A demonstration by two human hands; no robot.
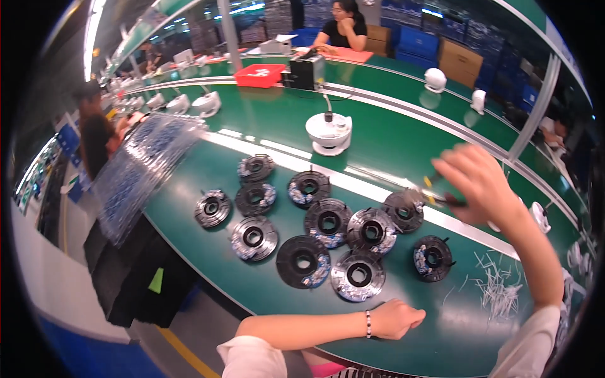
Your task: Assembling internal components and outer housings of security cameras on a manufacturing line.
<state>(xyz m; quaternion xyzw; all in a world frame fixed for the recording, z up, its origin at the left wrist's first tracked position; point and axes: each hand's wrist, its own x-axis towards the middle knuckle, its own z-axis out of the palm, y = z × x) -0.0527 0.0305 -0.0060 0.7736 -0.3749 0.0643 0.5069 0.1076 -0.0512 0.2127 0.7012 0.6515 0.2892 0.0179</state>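
Note:
My right hand (pixel 476 183) is raised over the right side of the bench, blurred by motion. Its fingers are wrapped round pliers (pixel 431 199) with black and yellow handles; their jaws point left, above a round black part (pixel 403 213). My left hand (pixel 397 319) rests closed on the bench near its front edge, a beaded bracelet at the wrist. I make out nothing in that fist. Just beyond it lies a round part (pixel 358 276) with a centre hole and a blue circuit board. Several similar discs spread leftward, and another disc (pixel 433 258) lies apart at the right.
Thin white offcuts (pixel 498 293) lie in a heap at the right. A white device (pixel 328 133) stands on the green conveyor beyond the discs. Clear plastic trays (pixel 148 164) are stacked at the left. Across the line are a red bin (pixel 259 75) and a seated person (pixel 343 31).

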